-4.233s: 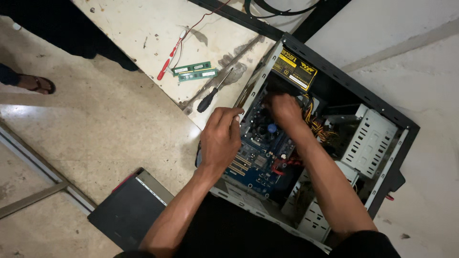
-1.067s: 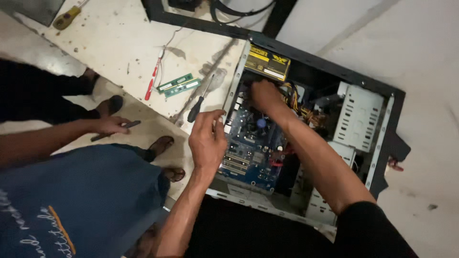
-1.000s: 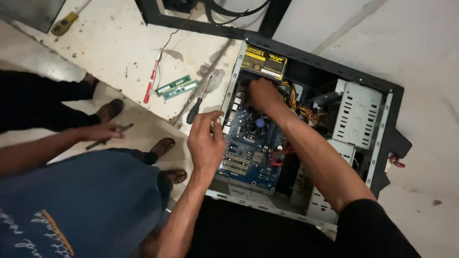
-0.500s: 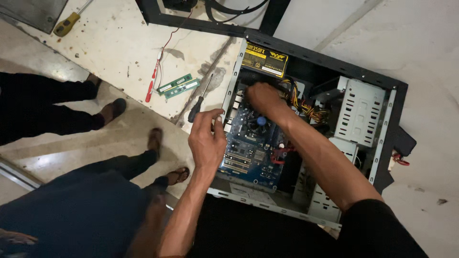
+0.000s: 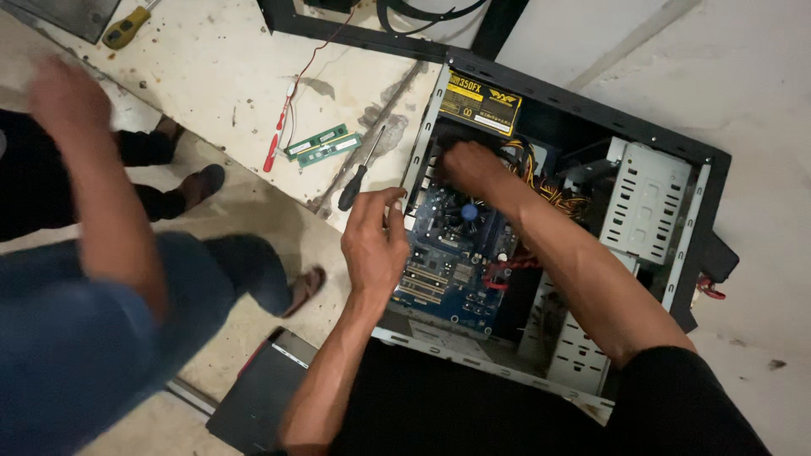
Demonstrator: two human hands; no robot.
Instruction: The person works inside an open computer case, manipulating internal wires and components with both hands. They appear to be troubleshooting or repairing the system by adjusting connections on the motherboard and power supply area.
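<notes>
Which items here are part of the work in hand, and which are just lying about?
In use:
- open computer case
- blue motherboard, under both hands
- left hand on the case's edge
- right hand reaching deep inside, beside the power supply

Lying about:
- black-handled screwdriver
- two green memory sticks
- yellow-handled tool
- red wire

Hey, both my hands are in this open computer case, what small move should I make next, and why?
Probably steady the case wall with your left hand at its edge; your right hand is deep beside the power supply, above the blue motherboard, its fingers hidden.
</notes>
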